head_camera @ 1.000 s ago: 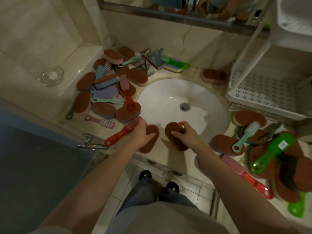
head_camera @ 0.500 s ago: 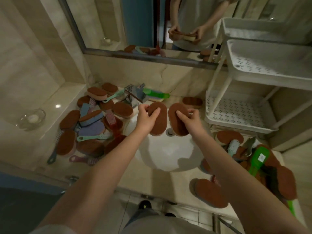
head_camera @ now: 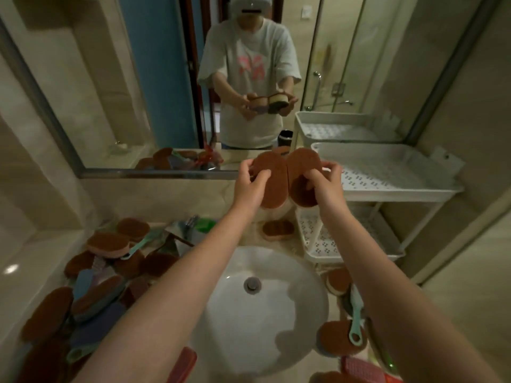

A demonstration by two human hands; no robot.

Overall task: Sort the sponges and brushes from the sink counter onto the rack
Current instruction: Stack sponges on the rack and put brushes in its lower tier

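My left hand (head_camera: 250,185) grips a brown oval sponge (head_camera: 273,186), and my right hand (head_camera: 323,183) grips a second brown sponge (head_camera: 304,167). Both sponges are held side by side, touching, high above the sink and just left of the white rack's upper shelf (head_camera: 392,186). That shelf's perforated tray holds nothing. More brown sponges and brushes lie heaped on the counter at the left (head_camera: 105,244) and at the right (head_camera: 340,338). One sponge (head_camera: 278,229) lies by the rack's lower shelf (head_camera: 356,252).
A round white sink basin (head_camera: 298,322) sits below my arms, with a chrome tap (head_camera: 190,225) behind it. A wall mirror (head_camera: 154,78) reflects a person holding the two sponges. A teal brush (head_camera: 356,316) lies on the right pile, a red brush (head_camera: 184,363) at the front edge.
Both hands rose from the sink's front edge with a sponge each, moving up and rightward to the level of the rack's upper shelf. The view tilted up toward the mirror.
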